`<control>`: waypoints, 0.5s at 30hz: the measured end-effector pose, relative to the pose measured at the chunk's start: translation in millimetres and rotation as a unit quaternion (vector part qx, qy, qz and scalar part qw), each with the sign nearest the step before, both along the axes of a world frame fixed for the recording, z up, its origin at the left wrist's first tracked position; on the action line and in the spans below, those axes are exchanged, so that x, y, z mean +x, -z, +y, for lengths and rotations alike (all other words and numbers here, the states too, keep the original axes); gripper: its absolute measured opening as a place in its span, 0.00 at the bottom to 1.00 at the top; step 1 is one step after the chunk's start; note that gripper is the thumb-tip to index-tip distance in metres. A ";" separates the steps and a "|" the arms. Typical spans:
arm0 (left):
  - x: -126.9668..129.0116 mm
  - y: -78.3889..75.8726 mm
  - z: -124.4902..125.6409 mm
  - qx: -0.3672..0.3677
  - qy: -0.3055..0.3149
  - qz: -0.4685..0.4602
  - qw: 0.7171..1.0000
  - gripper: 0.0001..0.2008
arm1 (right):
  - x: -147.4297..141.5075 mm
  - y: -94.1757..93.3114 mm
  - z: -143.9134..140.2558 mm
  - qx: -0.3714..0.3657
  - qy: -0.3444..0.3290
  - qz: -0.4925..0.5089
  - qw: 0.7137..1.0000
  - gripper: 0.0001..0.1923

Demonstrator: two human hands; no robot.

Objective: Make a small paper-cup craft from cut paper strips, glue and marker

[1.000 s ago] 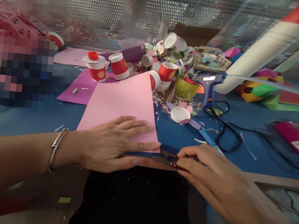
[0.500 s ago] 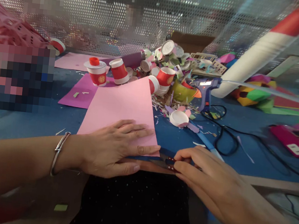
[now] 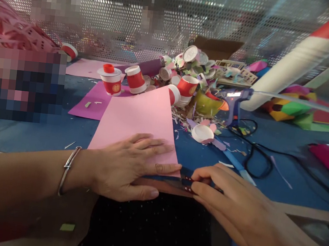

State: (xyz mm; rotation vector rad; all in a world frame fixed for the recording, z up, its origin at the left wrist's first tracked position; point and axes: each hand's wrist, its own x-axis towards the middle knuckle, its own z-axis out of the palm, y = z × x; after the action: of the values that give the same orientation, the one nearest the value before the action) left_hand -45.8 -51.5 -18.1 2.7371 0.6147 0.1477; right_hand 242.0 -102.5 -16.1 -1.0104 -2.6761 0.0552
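My left hand [image 3: 131, 162] lies flat on a pink sheet of paper [image 3: 137, 114], fingers stretched out and its thumb over the table's front edge. The sheet's lower right corner shows beside the index fingertip. My right hand [image 3: 227, 196] is closed on a pair of scissors [image 3: 188, 184] with dark handles dotted in white and red. Their blades point left, low along the near edge of the sheet. My left palm and thumb hide part of that edge, so I cannot tell whether the blades touch the paper.
Behind the sheet are a purple sheet [image 3: 92, 101], red-and-white paper cups [image 3: 135, 80] and a heap of scraps [image 3: 198, 64]. To the right are a blue glue gun [image 3: 235, 101], its black cable, a white lid [image 3: 202, 133] and a long white tube [image 3: 294, 66].
The whole view has shifted slightly, so everything sits a little farther right. Left hand and pink sheet stay together; the scissors' blades look closer together than before.
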 end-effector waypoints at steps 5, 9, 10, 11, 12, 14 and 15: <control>1.2 -1.5 -0.8 0.005 -0.010 0.016 1.000 0.33 | -2.9 -0.2 0.7 -0.005 -0.006 -0.002 1.000 0.14; 1.5 -2.4 -0.1 0.005 -0.008 0.035 0.999 0.35 | -3.1 -1.8 1.2 -0.010 -0.019 -0.010 1.000 0.13; 1.6 -2.3 0.1 0.004 -0.007 0.036 0.999 0.35 | -3.8 -1.1 1.1 -0.012 -0.022 -0.008 1.000 0.13; 1.8 -2.1 0.4 0.003 -0.006 0.037 0.999 0.36 | -4.6 0.1 1.0 -0.014 -0.022 -0.003 1.000 0.13; 2.1 -1.9 0.6 0.003 -0.006 0.040 0.999 0.36 | -5.6 1.7 0.9 -0.014 -0.019 0.004 1.000 0.14; 2.7 -1.5 0.8 0.003 -0.006 0.044 0.999 0.37 | -6.7 5.5 1.1 -0.015 -0.016 0.016 1.000 0.14; 2.9 -1.4 0.8 0.003 -0.006 0.044 0.999 0.37 | -6.6 7.4 1.4 -0.016 -0.017 0.020 1.000 0.14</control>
State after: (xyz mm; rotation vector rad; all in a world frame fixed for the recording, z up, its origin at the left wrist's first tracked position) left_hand -42.9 -50.7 -16.7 2.7581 0.6545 0.0308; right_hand 235.5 -101.0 -23.5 -0.9627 -2.6644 0.1227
